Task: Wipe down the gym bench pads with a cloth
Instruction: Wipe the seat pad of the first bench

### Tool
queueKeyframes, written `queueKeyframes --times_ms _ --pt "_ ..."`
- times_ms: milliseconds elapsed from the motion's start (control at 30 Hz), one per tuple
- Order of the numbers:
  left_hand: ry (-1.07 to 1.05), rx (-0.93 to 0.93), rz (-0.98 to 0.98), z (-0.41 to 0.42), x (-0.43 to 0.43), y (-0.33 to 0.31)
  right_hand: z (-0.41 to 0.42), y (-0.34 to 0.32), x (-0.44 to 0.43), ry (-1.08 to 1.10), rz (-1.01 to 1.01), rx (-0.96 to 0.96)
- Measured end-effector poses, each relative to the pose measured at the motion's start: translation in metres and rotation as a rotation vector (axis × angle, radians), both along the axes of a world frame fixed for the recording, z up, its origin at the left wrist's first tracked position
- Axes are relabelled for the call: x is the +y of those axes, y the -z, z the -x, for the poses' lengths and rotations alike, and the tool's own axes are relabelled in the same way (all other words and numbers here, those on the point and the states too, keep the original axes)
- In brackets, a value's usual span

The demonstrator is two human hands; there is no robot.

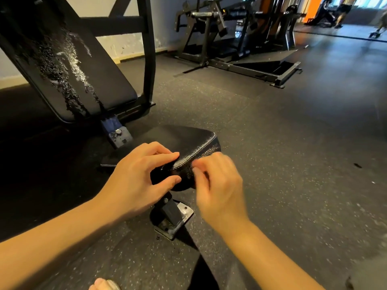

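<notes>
The black seat pad (184,139) sits low in the middle, with white stitching along its edge and droplets on it. My left hand (134,181) grips its near corner, fingers on top and thumb against the side. My right hand (217,185) is blurred, and its bent fingers touch the pad's side just right of the left thumb. Whether it holds anything is unclear. I cannot make out a cloth. The tilted black back pad (69,65) rises at the upper left, streaked with wet spray.
The bench's black frame (148,49) stands behind the back pad, and its bolted foot plate (173,218) lies under my hands. Another black machine (230,38) stands at the back right. A person (343,11) is far off. Speckled rubber floor (293,164) stretches to the right.
</notes>
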State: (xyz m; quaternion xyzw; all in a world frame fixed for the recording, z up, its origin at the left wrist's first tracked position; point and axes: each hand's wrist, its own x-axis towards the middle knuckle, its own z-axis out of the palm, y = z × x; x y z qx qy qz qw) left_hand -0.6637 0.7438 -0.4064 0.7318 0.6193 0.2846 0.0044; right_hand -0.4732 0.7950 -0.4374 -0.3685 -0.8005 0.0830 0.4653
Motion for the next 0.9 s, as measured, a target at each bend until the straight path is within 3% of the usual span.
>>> queueKeyframes --times_ms 67,233,400,600,767,833,900 --pt "0.006 -0.002 0.002 -0.001 0.0 -0.001 -0.002 0.0 -0.004 -0.049 -0.084 -0.087" --pt "-0.015 -0.037 -0.003 -0.002 0.001 -0.002 -0.023 0.005 0.058 0.203 0.06 0.064" --pt "-0.016 -0.054 0.004 -0.004 -0.001 -0.003 0.001 0.0 -0.003 -0.058 -0.102 -0.045" --pt "-0.031 -0.053 0.011 -0.005 0.0 -0.004 -0.018 0.001 0.053 0.174 0.043 0.123" --pt "-0.021 -0.069 0.008 -0.004 -0.001 -0.004 0.002 0.003 -0.008 -0.109 -0.107 -0.033" --pt "-0.018 -0.063 0.019 -0.003 0.001 -0.005 -0.003 0.005 0.009 -0.065 -0.136 -0.034" --pt "-0.02 -0.055 0.017 -0.003 0.003 -0.004 -0.014 0.008 0.045 0.081 -0.021 0.091"
